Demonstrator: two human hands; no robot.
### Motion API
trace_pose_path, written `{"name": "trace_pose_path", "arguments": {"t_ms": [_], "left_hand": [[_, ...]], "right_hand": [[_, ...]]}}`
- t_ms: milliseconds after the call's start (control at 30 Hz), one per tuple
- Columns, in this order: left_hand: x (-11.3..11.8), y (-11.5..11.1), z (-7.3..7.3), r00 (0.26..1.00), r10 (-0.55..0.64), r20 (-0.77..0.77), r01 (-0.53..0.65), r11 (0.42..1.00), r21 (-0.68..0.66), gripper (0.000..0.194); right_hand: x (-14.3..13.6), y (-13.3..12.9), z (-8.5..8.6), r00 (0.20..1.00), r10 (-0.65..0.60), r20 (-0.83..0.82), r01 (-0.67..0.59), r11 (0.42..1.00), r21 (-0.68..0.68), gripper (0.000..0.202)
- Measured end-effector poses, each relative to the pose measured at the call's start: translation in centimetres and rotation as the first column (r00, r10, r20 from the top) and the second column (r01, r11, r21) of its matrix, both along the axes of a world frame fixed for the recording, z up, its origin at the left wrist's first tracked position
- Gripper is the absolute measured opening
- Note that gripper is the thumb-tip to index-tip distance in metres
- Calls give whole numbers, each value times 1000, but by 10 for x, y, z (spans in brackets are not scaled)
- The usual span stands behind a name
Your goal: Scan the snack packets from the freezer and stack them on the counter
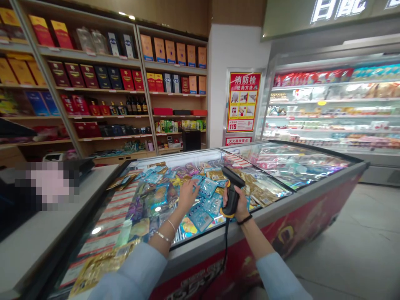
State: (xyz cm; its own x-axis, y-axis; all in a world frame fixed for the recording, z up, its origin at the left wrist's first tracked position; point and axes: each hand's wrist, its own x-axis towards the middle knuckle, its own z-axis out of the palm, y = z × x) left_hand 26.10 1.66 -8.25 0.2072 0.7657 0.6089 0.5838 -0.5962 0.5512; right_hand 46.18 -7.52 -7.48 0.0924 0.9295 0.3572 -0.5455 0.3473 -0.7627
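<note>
My right hand (pixel 241 205) is wrapped round the handle of a black and yellow barcode scanner (pixel 231 196), whose cord hangs down over the freezer's front. To its left, my left hand (pixel 188 193) is over blue packets (pixel 207 187) on the glass top of a chest freezer (pixel 268 208). Its fingers point up and to the right, near the edge of one blue packet; whether they grip it cannot be made out. More blue packets (pixel 200 217) lie below, between the hands. Gold packets (pixel 258 189) lie to the right of the scanner.
Gold packaging (pixel 101 266) lies at the freezer's near left corner. A counter (pixel 62 225) adjoins on the left. Shelves with boxes and bottles (pixel 101 77) stand behind. At the right are an open chiller (pixel 325 104) and grey floor (pixel 362 233).
</note>
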Motion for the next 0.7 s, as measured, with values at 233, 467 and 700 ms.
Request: {"name": "trace_pose_path", "arguments": {"t_ms": [233,467,700], "left_hand": [[-5,5,-6,956,175,-234,-167,984,55,32],[3,-2,-12,922,76,-379,-122,988,-98,42],[5,-5,-10,918,33,-395,-92,987,-132,46]], "right_hand": [[8,6,-2,986,-103,-128,110,993,47,34],[11,8,-5,987,-106,-119,109,994,17,32],[14,10,-8,987,-124,-98,122,992,-23,33]]}}
